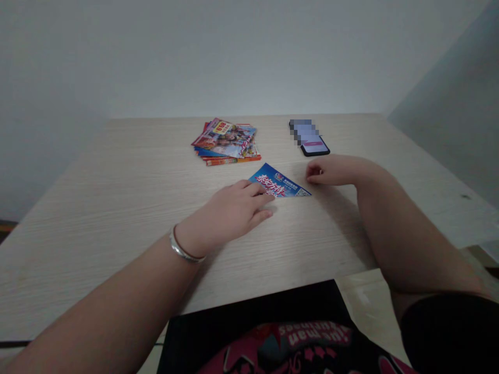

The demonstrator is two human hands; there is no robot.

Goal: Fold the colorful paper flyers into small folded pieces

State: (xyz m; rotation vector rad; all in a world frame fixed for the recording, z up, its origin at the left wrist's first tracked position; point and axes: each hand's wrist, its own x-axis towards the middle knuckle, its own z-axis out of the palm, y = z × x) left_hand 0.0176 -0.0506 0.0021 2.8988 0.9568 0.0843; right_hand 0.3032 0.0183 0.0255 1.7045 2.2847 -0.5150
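A blue printed leaflet (281, 183) lies on the table, its visible part shaped like a triangle with a straight near edge. My left hand (244, 210) rests over its left side, fingers stretched out and touching the paper. The fingers hide that end of the leaflet. Just beyond its right corner is my right hand (327, 170), raised slightly with thumb and fingers curled together. Whether anything sits between those fingertips is too small to make out. A silver bracelet (183, 248) circles my left wrist.
A loose stack of colourful leaflets (230, 139) lies at the back, left of centre. Right of it a black phone (312, 140) lies with its screen lit. The pale wooden table (117, 208) meets a wall behind. A dark flat thing (249, 306) lies by my body.
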